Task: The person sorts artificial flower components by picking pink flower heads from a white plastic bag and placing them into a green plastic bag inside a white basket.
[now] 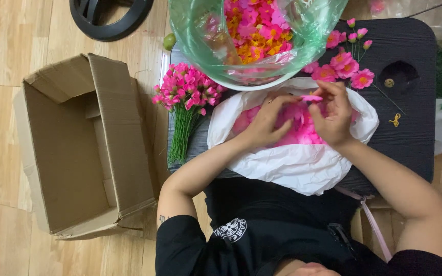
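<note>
Inside white bag (292, 163), half-hidden pink petals (303, 134)

Both bare forearms reach forward, left hand (263, 122) and right hand (333, 115) close together, fingers curled (fingertips nearly meeting), pinching.

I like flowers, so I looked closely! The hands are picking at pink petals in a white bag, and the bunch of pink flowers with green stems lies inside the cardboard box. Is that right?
Not quite. The bunch of pink flowers lies outside the cardboard box, beside it at the dark table's edge, as the head view shows. The left hand and right hand do pick at pink petals in the white bag.
</note>
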